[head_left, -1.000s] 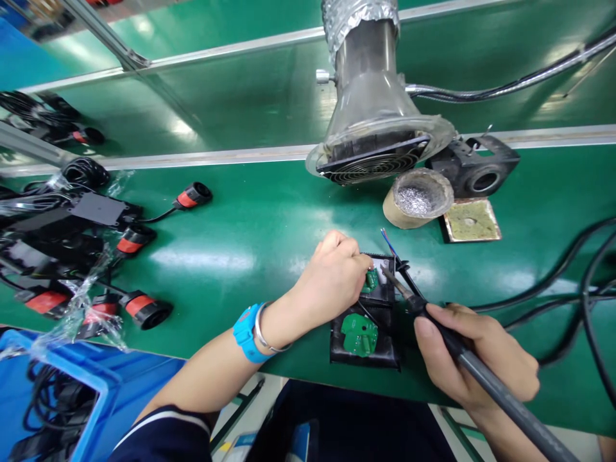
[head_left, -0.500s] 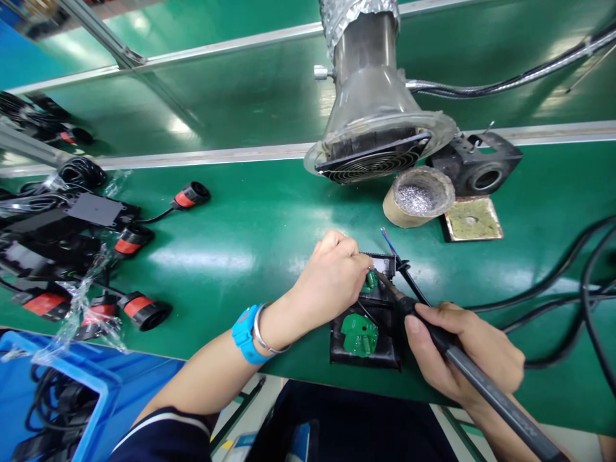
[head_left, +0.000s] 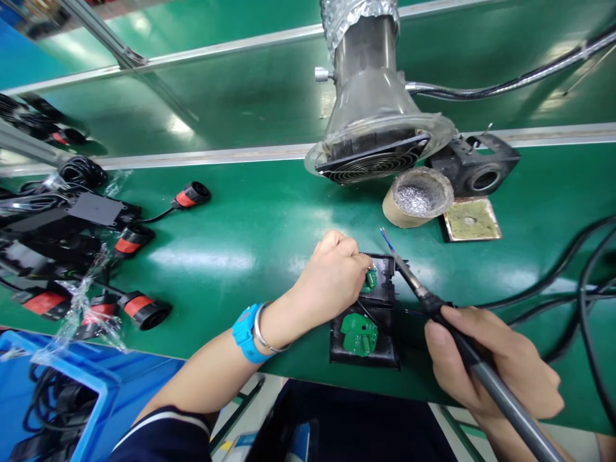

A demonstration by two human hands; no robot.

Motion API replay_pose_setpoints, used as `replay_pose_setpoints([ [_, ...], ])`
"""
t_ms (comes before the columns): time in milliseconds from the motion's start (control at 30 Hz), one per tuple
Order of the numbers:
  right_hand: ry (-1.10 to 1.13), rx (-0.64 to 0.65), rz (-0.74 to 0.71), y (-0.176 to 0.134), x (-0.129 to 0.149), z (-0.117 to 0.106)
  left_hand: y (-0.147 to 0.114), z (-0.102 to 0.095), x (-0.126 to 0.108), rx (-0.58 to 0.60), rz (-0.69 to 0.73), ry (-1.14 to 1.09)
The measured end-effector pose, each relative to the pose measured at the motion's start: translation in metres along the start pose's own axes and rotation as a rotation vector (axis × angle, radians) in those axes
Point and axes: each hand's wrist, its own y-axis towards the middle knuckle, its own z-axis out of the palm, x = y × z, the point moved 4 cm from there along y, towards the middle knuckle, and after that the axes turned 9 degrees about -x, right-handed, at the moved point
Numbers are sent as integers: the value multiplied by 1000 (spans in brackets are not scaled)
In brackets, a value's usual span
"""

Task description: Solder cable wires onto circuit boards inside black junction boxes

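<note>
In my right hand is a soldering iron, gripped like a pen. Its tip points up and left, near a black cable end with thin red and blue wires. My left hand is closed in a pinch at the upper small green circuit board; what its fingertips hold is hidden. That board sits in a black plastic housing. Just below, a larger green circuit board lies in another black housing part.
Above the work hangs a fume extractor hood. Behind the boards stand a cup of metal bits, an iron holder and a sponge tray. Cables lie right. Black-and-red connectors and a blue bin are left.
My right hand has drawn the soldering iron away from the upper board, to the right and slightly down. My left hand has stayed in place.
</note>
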Motion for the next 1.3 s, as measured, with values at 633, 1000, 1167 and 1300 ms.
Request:
replay_pose_setpoints([
  [633, -144, 165, -101, 4, 3, 33, 2, -1, -5, 75, -6, 88],
  [1000, -138, 143, -123, 2, 3, 33, 2, -5, -6, 46, 16, 113],
  [1167, -132, 153, -116, 1, 4, 34, -4, -19, 5, -25, -51, -142],
  [1300, -119, 169, -104, 1, 4, 34, -12, -31, 12, -134, -235, -349],
])
